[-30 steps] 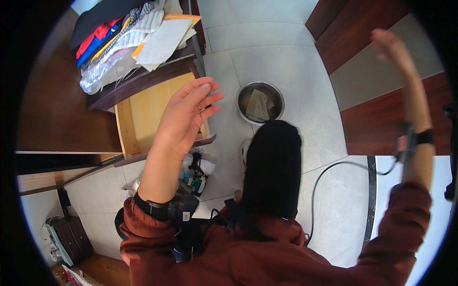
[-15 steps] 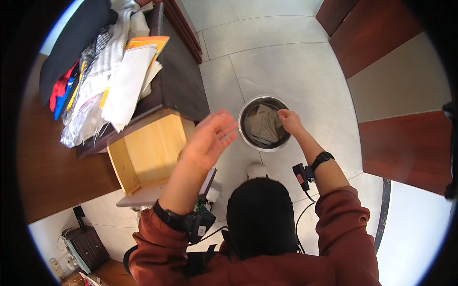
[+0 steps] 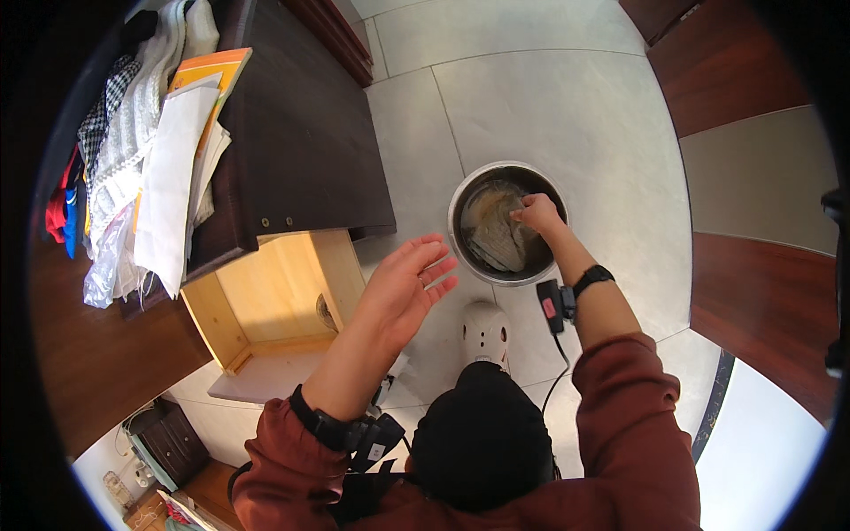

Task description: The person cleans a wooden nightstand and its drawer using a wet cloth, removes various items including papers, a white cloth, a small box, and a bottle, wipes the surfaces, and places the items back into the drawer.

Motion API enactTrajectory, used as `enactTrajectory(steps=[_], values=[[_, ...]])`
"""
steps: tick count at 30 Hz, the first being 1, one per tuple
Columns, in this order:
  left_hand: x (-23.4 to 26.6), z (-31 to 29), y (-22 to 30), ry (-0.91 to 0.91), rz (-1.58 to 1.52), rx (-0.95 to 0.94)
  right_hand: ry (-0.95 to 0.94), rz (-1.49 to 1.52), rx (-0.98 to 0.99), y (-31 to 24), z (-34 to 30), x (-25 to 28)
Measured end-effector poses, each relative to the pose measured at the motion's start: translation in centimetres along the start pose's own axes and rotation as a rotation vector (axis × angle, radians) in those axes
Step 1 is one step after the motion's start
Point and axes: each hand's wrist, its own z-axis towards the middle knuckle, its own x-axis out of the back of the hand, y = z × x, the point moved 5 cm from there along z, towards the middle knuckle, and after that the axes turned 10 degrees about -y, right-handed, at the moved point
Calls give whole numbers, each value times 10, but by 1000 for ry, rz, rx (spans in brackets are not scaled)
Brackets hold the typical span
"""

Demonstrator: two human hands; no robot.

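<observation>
A round metal basin point(image 3: 454, 217) stands on the tiled floor, holding murky water and a wet grey-green cloth point(image 3: 496, 241). My right hand point(image 3: 538, 215) reaches over the basin's right side, its fingers closed on the cloth. To the left of the basin my left hand point(image 3: 409, 288) hovers in the air, holding nothing, with its fingers apart and a ring on one of them. The pulled-out wooden drawer point(image 3: 274, 288) is close beside my left forearm.
A dark cabinet point(image 3: 301, 133) rises at the left, with white papers point(image 3: 168, 177), an orange booklet and fabrics on top. A white clog point(image 3: 484, 329) is on the floor below the basin. Reddish-brown panels point(image 3: 753, 301) line the right side.
The cloth has shifted and the water around it looks stirred. My right hand has come further in over the basin. The view has moved, bringing the clog out more.
</observation>
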Motion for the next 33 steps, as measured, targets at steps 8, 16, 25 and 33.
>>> enactTrajectory(steps=[8, 16, 25, 33], values=[[-26, 40, -50, 142, -255, 118, -55, 827, 278, -32, -110, 21], [-48, 104, -80, -119, -472, 150, -1, 930, 587, -52, -180, 24], [-41, 122, -86, -92, -595, 35, 325, 674, 648, -46, -186, 12], [-44, 114, -73, -42, -604, 16, 409, 562, 728, -53, -162, 7]])
